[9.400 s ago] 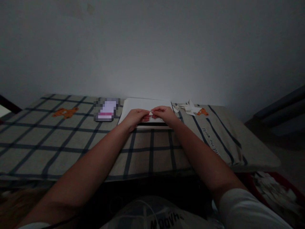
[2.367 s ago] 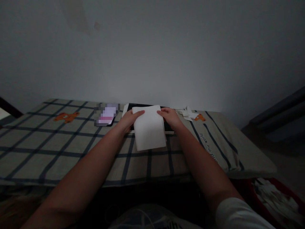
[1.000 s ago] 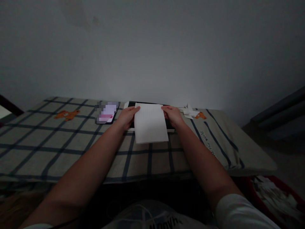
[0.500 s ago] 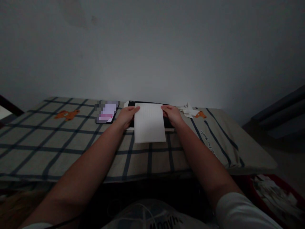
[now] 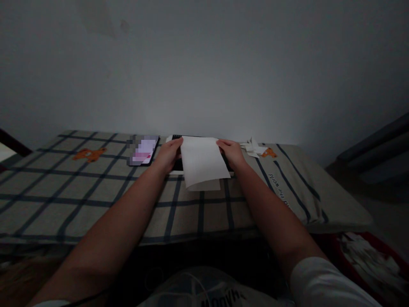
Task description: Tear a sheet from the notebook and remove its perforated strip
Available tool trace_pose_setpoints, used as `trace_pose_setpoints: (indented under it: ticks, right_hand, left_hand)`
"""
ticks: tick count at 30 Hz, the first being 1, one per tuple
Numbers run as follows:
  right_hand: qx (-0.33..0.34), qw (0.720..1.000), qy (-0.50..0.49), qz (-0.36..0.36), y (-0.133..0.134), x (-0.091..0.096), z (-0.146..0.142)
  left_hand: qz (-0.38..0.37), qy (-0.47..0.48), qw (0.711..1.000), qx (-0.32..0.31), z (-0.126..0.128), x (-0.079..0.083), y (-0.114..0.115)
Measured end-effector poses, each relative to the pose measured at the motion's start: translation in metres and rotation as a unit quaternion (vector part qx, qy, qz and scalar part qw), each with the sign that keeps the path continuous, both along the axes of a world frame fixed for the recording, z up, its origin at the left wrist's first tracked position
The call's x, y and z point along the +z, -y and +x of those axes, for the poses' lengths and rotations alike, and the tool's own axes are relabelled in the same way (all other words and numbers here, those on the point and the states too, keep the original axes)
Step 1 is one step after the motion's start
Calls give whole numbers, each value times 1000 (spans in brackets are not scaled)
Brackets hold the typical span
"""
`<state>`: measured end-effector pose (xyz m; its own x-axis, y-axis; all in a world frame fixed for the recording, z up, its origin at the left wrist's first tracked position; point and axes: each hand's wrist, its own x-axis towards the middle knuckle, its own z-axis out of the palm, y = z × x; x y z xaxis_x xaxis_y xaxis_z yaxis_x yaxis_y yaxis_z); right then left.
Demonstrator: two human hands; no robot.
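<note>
Both my hands grip a white sheet of paper (image 5: 204,160) by its far corners. My left hand (image 5: 169,155) pinches the far left corner, thumb on top. At the far right corner, my right hand (image 5: 231,153) is closed in the same way. The paper's near part hangs toward me, with its lower edge curling and a second layer or flap showing beneath. Under the paper and hands lies a dark notebook (image 5: 176,165) with pale page edges, mostly covered. To the right of my right hand sits a folded white paper shape (image 5: 254,148).
A checked cloth (image 5: 128,204) covers the table, which stands against a grey wall (image 5: 204,64). A phone (image 5: 145,150), its screen lit and partly pixelated, lies to the left. Below right, a red container (image 5: 377,243) holds crumpled white papers (image 5: 364,260).
The paper, flat with faint lines before, now bends and curls, its near edge swung to the right and a lower layer showing. My hands have barely moved.
</note>
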<state>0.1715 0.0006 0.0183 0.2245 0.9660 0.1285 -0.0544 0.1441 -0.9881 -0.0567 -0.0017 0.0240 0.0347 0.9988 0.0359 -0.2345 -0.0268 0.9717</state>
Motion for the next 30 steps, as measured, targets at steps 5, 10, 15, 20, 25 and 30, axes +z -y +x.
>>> trace_pose_setpoints:
  ticks: [5,10,15,20,25,30]
  right_hand:
    - [5,1000,17,16,0,-1,-1]
    - [18,1000,4,20,3,2,-3]
    - [22,999,24,14,5,4,-3]
    - [-4,1000,28,8,1,0,0]
    - [-34,999,24,12,-1,3,5]
    - [-24,1000,-12,7,0,5,4]
  left_hand:
    - [23,-59,996,55,-2,-7,-7]
    - [70,-118,982,130,-3,-14,-13]
    - [43,-62,991,113,-1,-9,-8]
    - [-22,-39,998,54,0,0,-1]
    - [-81,-61,995,-18,0,4,4]
    - [-74,-82,994,-6,0,1,2]
